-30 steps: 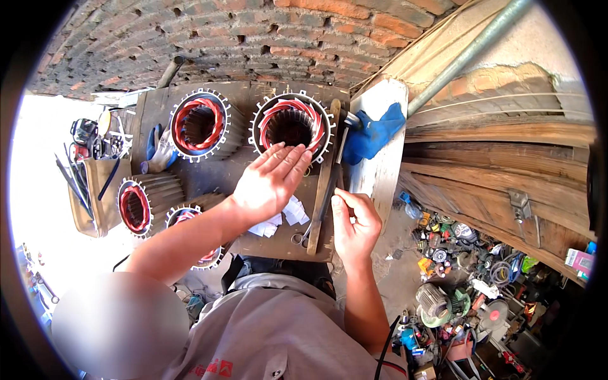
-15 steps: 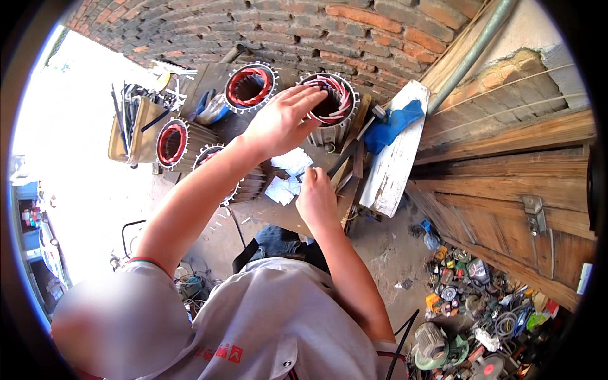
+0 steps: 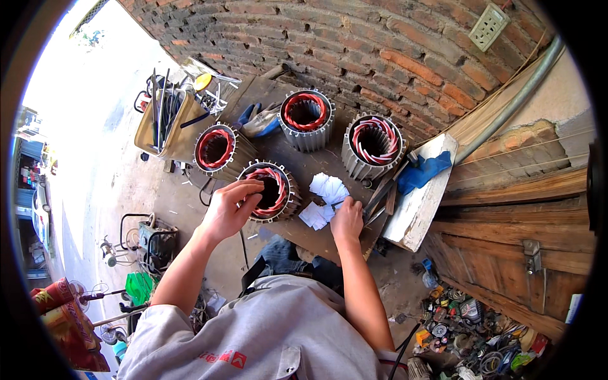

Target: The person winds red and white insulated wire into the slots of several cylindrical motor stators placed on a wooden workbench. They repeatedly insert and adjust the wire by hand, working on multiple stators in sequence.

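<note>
My left hand is at the left rim of the front motor stator, a ribbed grey housing with red-wrapped windings. Its fingers reach over the windings, and thumb and fingertips are apart with nothing visible between them. My right hand is closed low over the bench beside white paper slips; whatever it may hold is hidden. Three more stators stand around: one at the back right with white strips among its red windings, one at the back, and one tilted at the left.
A blue-and-grey glove lies behind the left stator. A tan bin of dark rods is at the bench's left end. At right, a blue cloth drapes a white board. A brick wall bounds the back.
My left hand has moved from the back-right stator toward me and left, to the front one. My right hand stays by the paper slips. The view has shifted.
</note>
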### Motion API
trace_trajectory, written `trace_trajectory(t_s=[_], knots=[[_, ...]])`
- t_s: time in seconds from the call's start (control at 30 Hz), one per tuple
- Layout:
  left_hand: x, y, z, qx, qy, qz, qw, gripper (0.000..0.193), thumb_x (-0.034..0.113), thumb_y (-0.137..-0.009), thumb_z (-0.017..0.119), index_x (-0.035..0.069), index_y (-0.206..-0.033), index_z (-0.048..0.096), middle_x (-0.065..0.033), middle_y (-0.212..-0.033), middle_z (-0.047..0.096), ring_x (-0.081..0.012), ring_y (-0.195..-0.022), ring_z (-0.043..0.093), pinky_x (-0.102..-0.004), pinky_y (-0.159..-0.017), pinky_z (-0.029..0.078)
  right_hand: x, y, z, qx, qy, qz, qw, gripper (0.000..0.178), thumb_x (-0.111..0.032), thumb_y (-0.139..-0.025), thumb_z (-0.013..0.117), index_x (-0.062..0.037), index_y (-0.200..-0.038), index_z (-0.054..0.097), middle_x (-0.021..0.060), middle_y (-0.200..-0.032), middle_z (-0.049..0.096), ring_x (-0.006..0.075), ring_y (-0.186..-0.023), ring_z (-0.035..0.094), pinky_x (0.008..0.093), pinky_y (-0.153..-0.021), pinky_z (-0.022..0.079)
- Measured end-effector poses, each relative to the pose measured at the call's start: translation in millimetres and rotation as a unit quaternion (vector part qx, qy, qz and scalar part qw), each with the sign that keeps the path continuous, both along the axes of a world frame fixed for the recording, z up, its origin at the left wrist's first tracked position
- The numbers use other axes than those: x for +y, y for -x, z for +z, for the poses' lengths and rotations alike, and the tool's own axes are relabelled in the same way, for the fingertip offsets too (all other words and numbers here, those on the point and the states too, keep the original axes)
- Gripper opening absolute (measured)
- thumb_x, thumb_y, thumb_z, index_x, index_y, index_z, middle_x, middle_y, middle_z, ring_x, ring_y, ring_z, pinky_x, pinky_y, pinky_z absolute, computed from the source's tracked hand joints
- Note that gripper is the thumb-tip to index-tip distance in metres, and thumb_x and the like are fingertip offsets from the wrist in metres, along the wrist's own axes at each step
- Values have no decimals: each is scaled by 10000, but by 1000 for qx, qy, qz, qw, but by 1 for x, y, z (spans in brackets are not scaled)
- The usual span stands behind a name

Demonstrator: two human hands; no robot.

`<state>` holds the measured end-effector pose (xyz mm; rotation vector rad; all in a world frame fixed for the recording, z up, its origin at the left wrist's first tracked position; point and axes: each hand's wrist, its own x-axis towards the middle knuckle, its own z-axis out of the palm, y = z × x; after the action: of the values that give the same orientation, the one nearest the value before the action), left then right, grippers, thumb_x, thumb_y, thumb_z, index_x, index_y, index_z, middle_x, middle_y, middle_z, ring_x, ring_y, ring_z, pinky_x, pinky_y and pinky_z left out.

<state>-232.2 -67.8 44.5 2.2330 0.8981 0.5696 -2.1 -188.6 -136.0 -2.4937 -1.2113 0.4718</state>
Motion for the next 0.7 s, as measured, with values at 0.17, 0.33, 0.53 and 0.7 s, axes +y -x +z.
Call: trace_trajectory(t_s=[0.17, 0.33, 0.53, 0.7], knots=[[46, 13, 1, -37, 19, -48, 998, 195, 43, -894, 669, -38, -1071, 679, -185, -1086, 698, -331, -986, 687, -373, -860, 547, 11, 0, 5, 11, 16, -81, 997, 282, -54, -812, 685, 25, -1025, 518, 257, -1058, 588, 429, -989, 628, 477, -827, 544], [116, 11, 6, -30, 40, -122, 991, 214, 55, -906, 657, -35, -1100, 675, -198, -1074, 697, -321, -975, 691, -379, -859, 545, 14, 11, 1, 20, 41, -160, 986, 137, -109, -828, 717, -34, -911, 638, 194, -959, 661, 399, -920, 653, 490, -792, 520], [213, -76, -48, -51, 2, -134, 990, 285, 138, -855, 688, 23, -1116, 680, -189, -1079, 669, -374, -1032, 644, -439, -894, 525, 14, 26, 19, -93, -8, -177, 980, 91, -113, -857, 689, -44, -840, 631, 168, -879, 669, 393, -859, 649, 482, -743, 510], [249, -140, -93, -16, -80, -158, 984, 326, 139, -840, 663, 132, -1165, 685, -169, -1310, 564, -400, -1194, 544, -442, -1007, 476, 28, 45, 65, -43, -160, -160, 973, 85, -63, -843, 729, -21, -862, 658, 141, -858, 689, 315, -766, 675, 402, -682, 531]])
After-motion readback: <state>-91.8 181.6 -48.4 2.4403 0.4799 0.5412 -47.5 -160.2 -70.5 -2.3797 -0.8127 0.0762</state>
